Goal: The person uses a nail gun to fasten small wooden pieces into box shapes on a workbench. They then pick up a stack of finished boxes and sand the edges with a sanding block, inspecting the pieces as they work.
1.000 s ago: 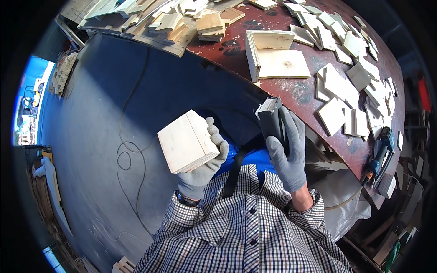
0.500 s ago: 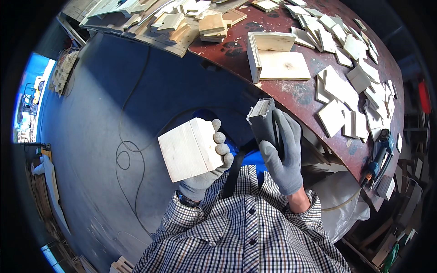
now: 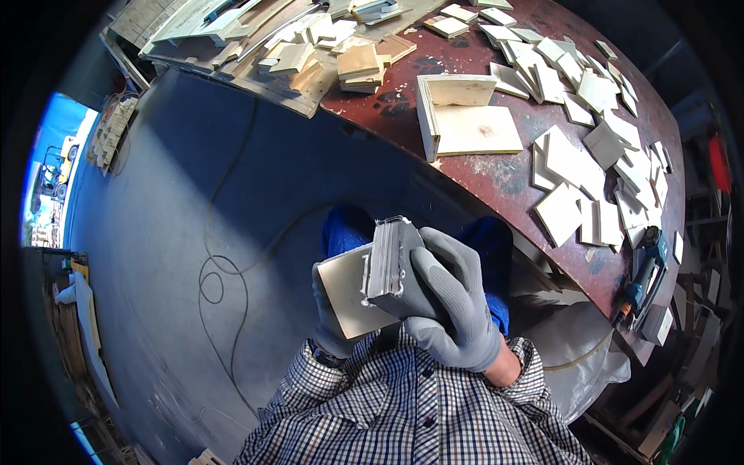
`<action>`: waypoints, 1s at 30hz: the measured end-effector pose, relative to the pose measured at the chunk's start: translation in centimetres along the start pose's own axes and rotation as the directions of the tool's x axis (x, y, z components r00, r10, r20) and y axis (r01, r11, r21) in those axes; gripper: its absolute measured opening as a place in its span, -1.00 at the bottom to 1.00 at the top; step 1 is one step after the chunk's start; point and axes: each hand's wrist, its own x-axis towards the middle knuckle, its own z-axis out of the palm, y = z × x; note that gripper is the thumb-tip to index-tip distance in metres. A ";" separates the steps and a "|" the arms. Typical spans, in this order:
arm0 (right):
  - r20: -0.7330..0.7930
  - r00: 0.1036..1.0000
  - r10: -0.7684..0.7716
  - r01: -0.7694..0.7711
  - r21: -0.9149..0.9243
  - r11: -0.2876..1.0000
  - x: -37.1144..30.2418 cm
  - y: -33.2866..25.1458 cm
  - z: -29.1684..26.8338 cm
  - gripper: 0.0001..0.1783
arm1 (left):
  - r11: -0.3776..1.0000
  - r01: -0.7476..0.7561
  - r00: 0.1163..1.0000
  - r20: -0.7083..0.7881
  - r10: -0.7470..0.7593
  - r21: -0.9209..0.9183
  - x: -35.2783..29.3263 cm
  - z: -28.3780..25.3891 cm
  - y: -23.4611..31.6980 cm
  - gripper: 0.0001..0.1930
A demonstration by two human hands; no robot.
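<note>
In front of my torso, my gloved left hand [image 3: 328, 332] is wrapped around a pale wooden block [image 3: 347, 293]. One flat face of it shows, tilted upward; the rest is hidden behind what my other hand holds. My gloved right hand [image 3: 459, 310] grips a dark sanding block [image 3: 419, 288] with a layered, ragged-edged end. It overlaps the wooden block's right side and appears to rest against it. Most of my left fingers are out of sight behind the wood.
A dark red table [image 3: 504, 172] runs along the right, bearing many loose pale wooden pieces [image 3: 566, 167] and an angled wooden corner assembly [image 3: 477, 128]. A blue power tool [image 3: 647, 267] lies near its edge. A cable [image 3: 246, 306] loops across the floor at left.
My right hand has brought the sanding block leftward and down onto the wooden block. My left hand has turned the wooden block, so a different face shows.
</note>
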 end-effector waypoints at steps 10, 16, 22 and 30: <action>0.029 0.994 0.103 -0.103 -0.027 0.994 -1.6 2.0 0.6 -0.19 | 0.720 0.120 0.966 -0.247 0.074 0.683 -0.1 3.6 0.7 0.08; -0.010 0.975 0.222 -0.222 -0.069 0.973 -2.1 2.8 0.3 -0.21 | 0.976 0.066 0.997 0.040 -0.059 -0.205 -1.9 -3.1 0.5 0.12; -0.136 0.914 0.381 -0.393 -0.072 0.917 -2.4 2.6 -1.1 -0.25 | 0.969 0.038 0.999 -0.042 -0.028 0.244 1.6 4.9 -1.6 0.25; -0.292 0.857 0.425 -0.471 -0.106 0.876 -4.5 2.7 -4.4 -0.27 | 0.937 0.085 0.996 -0.022 -0.082 0.339 2.1 6.1 -1.3 0.25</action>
